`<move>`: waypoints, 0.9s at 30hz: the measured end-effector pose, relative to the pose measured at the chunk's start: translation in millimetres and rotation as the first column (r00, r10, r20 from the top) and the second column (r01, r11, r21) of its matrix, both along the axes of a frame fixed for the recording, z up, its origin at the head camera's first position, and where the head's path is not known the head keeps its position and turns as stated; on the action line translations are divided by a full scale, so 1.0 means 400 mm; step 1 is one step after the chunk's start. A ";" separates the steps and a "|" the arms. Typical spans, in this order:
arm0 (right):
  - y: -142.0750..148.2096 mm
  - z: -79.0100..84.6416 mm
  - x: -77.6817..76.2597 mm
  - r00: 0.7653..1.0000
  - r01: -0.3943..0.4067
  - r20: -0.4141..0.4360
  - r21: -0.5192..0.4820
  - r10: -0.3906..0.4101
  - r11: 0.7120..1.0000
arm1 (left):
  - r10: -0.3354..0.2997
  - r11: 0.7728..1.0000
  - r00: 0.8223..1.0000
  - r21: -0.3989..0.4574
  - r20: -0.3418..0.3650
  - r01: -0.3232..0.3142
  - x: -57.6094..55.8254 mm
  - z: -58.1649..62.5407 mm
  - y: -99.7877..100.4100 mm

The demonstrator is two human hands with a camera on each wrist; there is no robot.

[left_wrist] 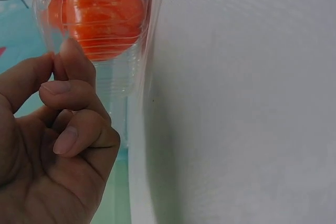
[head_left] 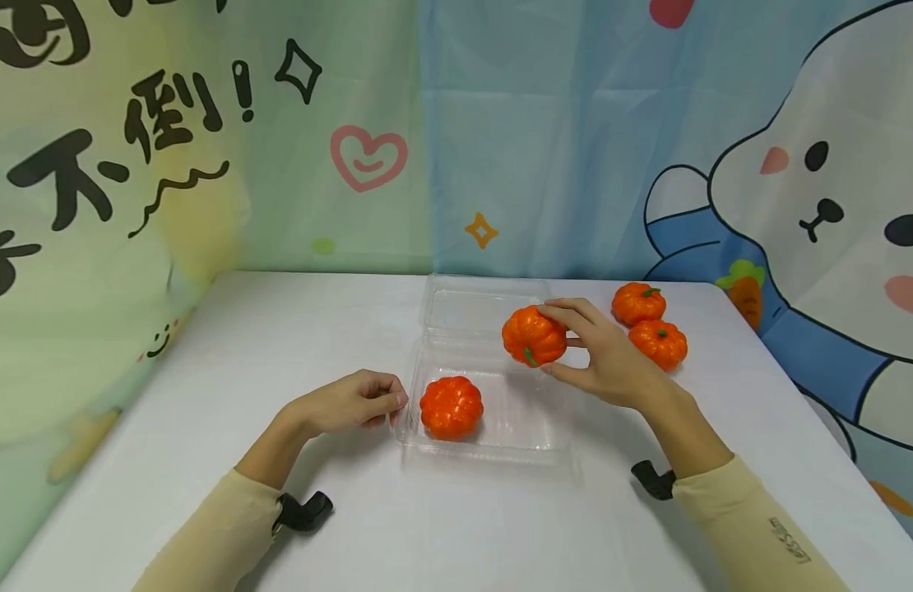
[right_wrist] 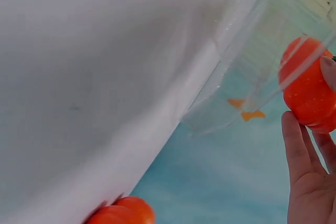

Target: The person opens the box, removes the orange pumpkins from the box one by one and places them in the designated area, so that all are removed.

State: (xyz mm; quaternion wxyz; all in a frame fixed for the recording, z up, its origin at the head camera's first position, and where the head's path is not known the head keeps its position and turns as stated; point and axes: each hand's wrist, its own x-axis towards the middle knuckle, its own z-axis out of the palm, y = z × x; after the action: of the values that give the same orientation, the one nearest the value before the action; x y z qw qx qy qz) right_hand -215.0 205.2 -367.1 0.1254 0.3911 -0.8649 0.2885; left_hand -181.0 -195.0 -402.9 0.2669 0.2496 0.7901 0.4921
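A clear plastic clamshell box [head_left: 516, 411] lies on the table with its lid [head_left: 486, 308] folded back. One small orange toy pumpkin [head_left: 451, 408] sits in the left part of its base. My left hand [head_left: 360, 400] pinches the box's left edge between thumb and fingertips, the other fingers curled, as the left wrist view shows at the box wall [left_wrist: 134, 72]. Above the right side of the box, my right hand [head_left: 604, 349] grips a second toy pumpkin [head_left: 532, 335] between thumb and fingers, its green stem tilted down. In the right wrist view this pumpkin [right_wrist: 307, 85] is partly cut off.
Two more orange pumpkins, a rear one [head_left: 637, 304] and a front one [head_left: 659, 344], stand at the table's back right, beyond my right hand. The white table [head_left: 279, 345] ends at a printed cloth backdrop [head_left: 545, 164].
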 end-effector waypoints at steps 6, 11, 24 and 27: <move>0.031 -0.008 0.007 0.999 0.032 0.009 -0.037 -0.032 0.999 | 0.013 1.000 1.000 -0.012 0.001 -0.013 -0.006 0.001 0.008; 0.051 -0.010 0.016 0.998 0.067 0.018 -0.038 -0.066 0.997 | 0.018 1.000 1.000 -0.011 0.005 -0.017 -0.002 -0.002 0.007; 0.115 -0.007 0.043 0.979 0.203 -0.010 -0.023 -0.203 0.979 | 0.008 1.000 1.000 -0.008 -0.003 -0.008 0.001 -0.003 0.006; 0.126 -0.006 0.051 0.975 0.222 0.012 -0.036 -0.222 0.974 | 0.007 1.000 1.000 -0.010 -0.004 -0.007 0.002 -0.002 0.006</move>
State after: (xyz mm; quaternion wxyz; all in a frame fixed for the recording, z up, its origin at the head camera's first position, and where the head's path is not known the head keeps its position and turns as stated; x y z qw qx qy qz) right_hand -194.6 255.8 -369.5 0.1606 0.2886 -0.8981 0.2904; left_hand -180.4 -192.6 -403.9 0.2651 0.2466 0.7939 0.4886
